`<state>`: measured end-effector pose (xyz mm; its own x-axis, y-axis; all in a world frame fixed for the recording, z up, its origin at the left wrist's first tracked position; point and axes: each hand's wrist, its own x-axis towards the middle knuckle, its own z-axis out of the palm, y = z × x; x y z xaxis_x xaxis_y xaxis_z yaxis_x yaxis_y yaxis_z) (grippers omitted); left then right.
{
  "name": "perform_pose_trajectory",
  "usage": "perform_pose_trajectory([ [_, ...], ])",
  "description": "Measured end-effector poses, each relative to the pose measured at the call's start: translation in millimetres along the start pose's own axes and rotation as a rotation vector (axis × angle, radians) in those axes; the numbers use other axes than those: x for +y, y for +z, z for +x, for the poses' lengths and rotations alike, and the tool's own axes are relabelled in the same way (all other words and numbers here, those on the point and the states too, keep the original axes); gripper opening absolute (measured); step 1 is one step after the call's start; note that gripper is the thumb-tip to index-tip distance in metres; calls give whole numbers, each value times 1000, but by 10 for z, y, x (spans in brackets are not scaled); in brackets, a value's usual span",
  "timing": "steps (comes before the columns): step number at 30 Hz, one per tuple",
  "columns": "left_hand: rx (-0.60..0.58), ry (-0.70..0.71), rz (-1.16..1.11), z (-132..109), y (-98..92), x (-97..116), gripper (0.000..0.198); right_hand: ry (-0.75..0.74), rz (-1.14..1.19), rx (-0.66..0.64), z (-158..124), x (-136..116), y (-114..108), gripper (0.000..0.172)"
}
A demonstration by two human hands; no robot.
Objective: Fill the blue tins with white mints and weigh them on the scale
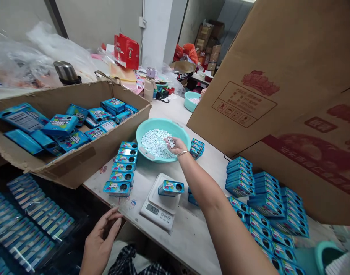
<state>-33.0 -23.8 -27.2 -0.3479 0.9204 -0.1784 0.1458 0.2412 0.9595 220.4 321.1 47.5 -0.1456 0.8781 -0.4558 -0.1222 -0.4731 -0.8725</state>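
Small, chalky white candies (154, 143) fill a smooth round teal plastic bowl (143, 131) beyond the scale (160, 206). A glossy blue box (171, 188) sits on the scale. A row of boxes (123, 168) lies to its left and stacks (266, 206) to its right, under a brown carton (278, 76). My right hand (175, 145) is over the bowl's near side, fingers pinched on a few candies. My left hand (102, 236) lies open at the table edge.

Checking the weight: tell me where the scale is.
Head view, centre: the scale sits near the table's front edge, a blue box on its platform, just in front of the teal basin.
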Motion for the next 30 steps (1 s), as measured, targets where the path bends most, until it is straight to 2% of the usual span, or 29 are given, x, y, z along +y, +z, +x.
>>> perform_pose_trajectory([
  [3, -11, 17, -2, -15, 22, -17, 53, -29, 274, 58, -57, -58, -26, 38],
  [5, -25, 37, 4, -35, 60, 22, 53, -52, 429, 76, -155, -109, -40, 29],
  [7, -62, 83, 22, -38, 127, 131, 51, -75, 558, 73, -327, -152, -62, 19],
  [8, -85, 120, 42, -25, 175, 215, 49, -88, 612, 64, -442, -161, -74, 21],
  [11, -152, 316, 140, 97, 382, 557, 42, -126, 735, 32, -873, -115, -105, 29],
  [14, -235, 600, 231, 300, 672, 904, 35, -161, 809, 26, -1312, 33, -106, 28],
  [16, -288, 743, 276, 420, 877, 1062, 38, -185, 840, 39, -1537, 154, -89, 26],
  [18, -315, 827, 321, 497, 1053, 1144, 44, -206, 859, 58, -1688, 268, -67, 25],
  [20, -323, 864, 368, 529, 1175, 1170, 48, -223, 873, 80, -1771, 362, -52, 25],
  [23, -331, 884, 410, 522, 1260, 1186, 49, -242, 890, 113, -1820, 462, -48, 27],
  [30, -352, 1022, 441, 404, 1366, 1376, 35, -288, 913, 162, -1830, 585, -34, 29],
])
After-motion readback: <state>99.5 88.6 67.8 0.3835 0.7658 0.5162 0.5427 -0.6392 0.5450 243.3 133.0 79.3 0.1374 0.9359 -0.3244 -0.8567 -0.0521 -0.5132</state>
